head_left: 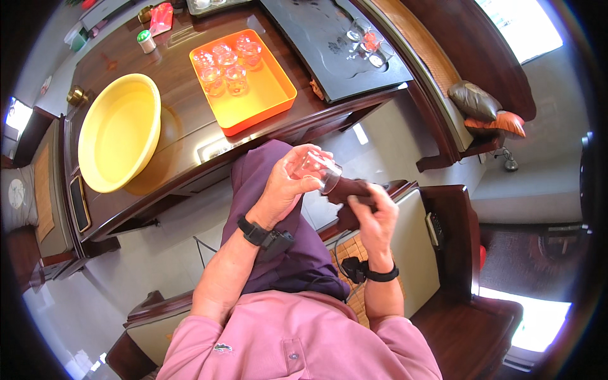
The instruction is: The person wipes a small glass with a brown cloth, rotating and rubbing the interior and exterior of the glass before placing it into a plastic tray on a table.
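Note:
My left hand (285, 183) holds a clear drinking glass (319, 170) tilted sideways above my lap, its rim towards the right. In my right hand (375, 213) is a dark brown cloth (349, 194), bunched beside the rim of the glass and hanging down; whether part of it is inside the glass I cannot tell. An orange tray (259, 107) on the wooden table holds several clear glasses (236, 80) at its far end. Left of the tray stands a yellow plastic basin (118, 133), seemingly with water in it.
A black tea tray (342, 71) at the table's right bears several glasses (381, 54). A green-capped jar (146, 42), a red packet (161, 19) and a brass cup (76, 95) stand farther back. A phone (80, 203) lies at the left edge. Wooden seating surrounds the table.

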Demonstrator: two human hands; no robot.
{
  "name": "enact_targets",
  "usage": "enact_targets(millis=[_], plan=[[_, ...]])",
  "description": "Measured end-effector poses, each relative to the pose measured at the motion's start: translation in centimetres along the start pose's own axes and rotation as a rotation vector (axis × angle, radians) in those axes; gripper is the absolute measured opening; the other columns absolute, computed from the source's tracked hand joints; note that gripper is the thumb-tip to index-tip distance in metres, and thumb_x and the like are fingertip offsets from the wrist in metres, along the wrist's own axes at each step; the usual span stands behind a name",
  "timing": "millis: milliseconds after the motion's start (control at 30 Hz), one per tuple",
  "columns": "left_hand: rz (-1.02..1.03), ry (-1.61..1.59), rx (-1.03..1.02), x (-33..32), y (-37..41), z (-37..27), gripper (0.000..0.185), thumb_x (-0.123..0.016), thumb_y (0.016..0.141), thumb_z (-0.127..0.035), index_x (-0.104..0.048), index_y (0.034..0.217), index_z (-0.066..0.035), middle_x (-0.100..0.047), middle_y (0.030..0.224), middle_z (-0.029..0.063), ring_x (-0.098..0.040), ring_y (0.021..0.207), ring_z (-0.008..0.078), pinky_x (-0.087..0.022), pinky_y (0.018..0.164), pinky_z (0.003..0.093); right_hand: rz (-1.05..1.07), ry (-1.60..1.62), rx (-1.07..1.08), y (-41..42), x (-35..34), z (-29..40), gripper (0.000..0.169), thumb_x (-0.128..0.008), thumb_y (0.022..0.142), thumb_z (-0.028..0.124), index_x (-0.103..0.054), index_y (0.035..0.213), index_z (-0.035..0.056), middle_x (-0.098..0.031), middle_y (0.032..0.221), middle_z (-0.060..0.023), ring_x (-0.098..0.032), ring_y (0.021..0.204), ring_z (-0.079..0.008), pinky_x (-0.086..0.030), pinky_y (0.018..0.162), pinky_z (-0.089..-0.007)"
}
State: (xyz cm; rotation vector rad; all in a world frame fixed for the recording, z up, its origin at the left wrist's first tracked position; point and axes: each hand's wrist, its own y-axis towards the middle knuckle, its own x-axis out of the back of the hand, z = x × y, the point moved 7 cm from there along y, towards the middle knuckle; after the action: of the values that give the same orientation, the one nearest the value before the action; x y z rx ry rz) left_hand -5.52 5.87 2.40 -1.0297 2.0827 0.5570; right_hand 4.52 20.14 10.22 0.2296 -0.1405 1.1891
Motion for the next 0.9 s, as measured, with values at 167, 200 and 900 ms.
enact_targets(millis=[167,200,900], plan=[[0.062,0.257,-0.036,-0.8,-0.1,0.8,0.065,-0.079,0.073,0.01,-0.054,0.132,-0.004,-0.062,0.125,0.0084,-0.059,0.119,0.0176,-0.049,0.104,0.035,-0.07,0.081,0.3,-0.7,0.5,1.0,0.035,-0.067,0.081,-0.011,-0.064,0.115,-0.0016,-0.062,0.126,-0.0166,-0.056,0.125,-0.0313,-0.041,0.108,-0.0411],[0.074,0.393,-0.077,-0.8,-0.1,0.7,0.065,-0.079,0.072,0.011,-0.055,0.131,-0.003,-0.062,0.122,0.0066,-0.058,0.118,0.0147,-0.048,0.104,0.0324,0.001,-0.167,0.405,-0.5,-1.3,2.4,0.034,-0.069,0.08,-0.008,-0.064,0.113,-0.0008,-0.06,0.13,-0.018,-0.053,0.129,-0.0368,-0.04,0.109,-0.0445],[-0.069,-0.152,0.001,-0.2,0.0,0.0,0.059,-0.08,0.087,-0.019,-0.049,0.135,-0.004,-0.064,0.123,0.0127,-0.065,0.112,0.0244,-0.054,0.094,0.0338,0.093,-0.196,0.152,3.7,0.0,1.6,0.013,-0.069,0.084,0.003,-0.068,0.096,0.0001,-0.064,0.087,-0.0069,-0.06,0.079,-0.0166,-0.047,0.072,-0.0285]])
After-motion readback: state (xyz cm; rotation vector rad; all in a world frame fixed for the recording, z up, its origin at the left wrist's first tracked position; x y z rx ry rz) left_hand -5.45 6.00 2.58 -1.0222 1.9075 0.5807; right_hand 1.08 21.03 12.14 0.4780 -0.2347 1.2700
